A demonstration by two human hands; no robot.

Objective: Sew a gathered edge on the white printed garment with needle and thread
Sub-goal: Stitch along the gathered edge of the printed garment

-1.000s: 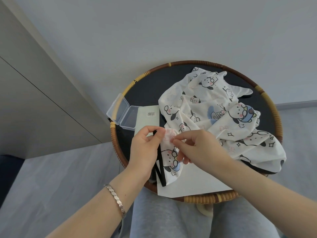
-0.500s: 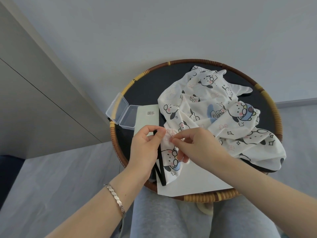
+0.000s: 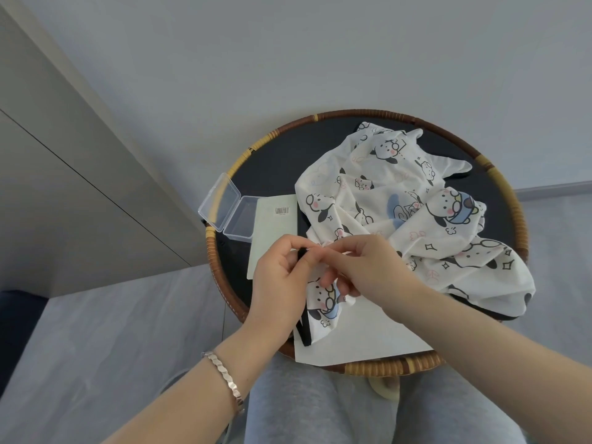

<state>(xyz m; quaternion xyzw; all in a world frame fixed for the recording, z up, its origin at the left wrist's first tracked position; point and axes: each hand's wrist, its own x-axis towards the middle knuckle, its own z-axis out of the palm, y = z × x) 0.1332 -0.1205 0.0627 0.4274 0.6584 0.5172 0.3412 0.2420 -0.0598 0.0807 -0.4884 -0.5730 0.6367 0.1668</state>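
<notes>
White printed garment [image 3: 400, 213] edge pinched by both hands, left [image 3: 282, 277], right [image 3: 368, 267]; card [image 3: 275, 232] barcode unreadable

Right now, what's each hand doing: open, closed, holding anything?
Left hand: closed, pinching the gathered edge of the white printed garment.
Right hand: closed, fingertips pinched on the same edge; needle too small to tell.

Round rattan-rimmed table [image 3: 519, 219] (dark top): printed garment [image 3: 400, 200], clear box [image 3: 230, 209], white card [image 3: 272, 232].

White garment [image 3: 400, 200] printed with black-eared cartoon dogs.
</notes>
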